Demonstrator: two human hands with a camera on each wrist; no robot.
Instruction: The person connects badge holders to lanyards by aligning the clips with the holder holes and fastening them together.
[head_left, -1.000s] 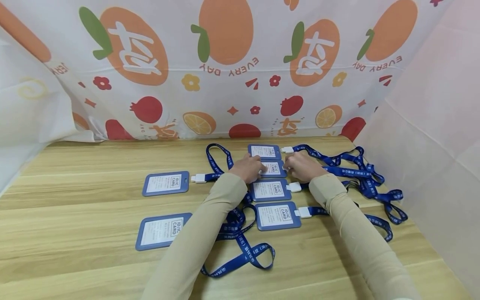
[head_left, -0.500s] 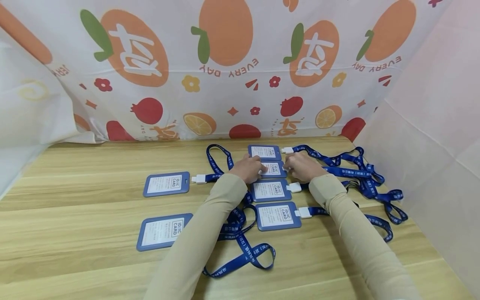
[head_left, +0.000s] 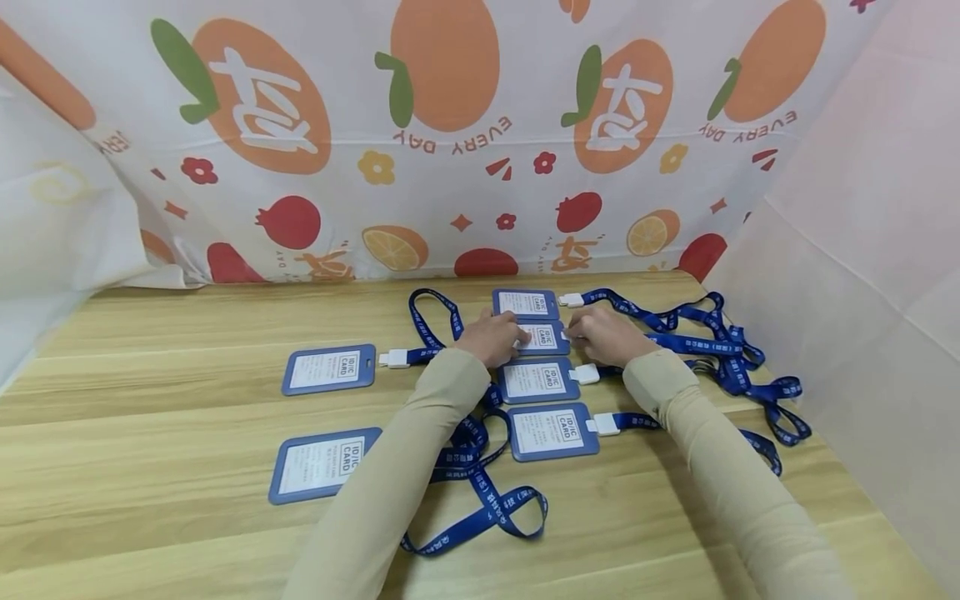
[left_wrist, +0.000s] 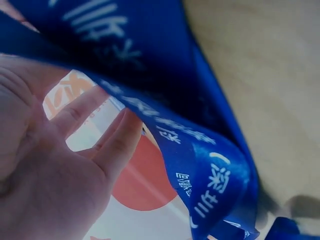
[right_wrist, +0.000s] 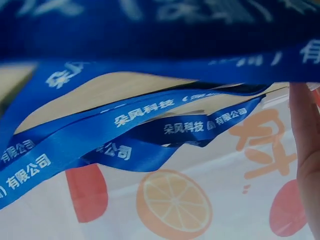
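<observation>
In the head view, my left hand holds the left end of a blue ID badge holder, second from the back in a column. At that holder's right end, my right hand pinches the white lanyard clip, which is mostly hidden by the fingers. Its blue lanyard runs off to the right. Blue lanyard straps cross in front of my left hand in the left wrist view. Printed straps fill much of the right wrist view too, where a finger shows at the right edge.
Behind it lies a badge holder; two more, one and another, lie nearer with white clips. Two others, a farther one and a nearer one, sit left. Lanyards tangle between. Printed cloth hangs behind the table.
Both hands stay at the same badge holder with almost no visible movement. The whole head view has shifted very slightly.
</observation>
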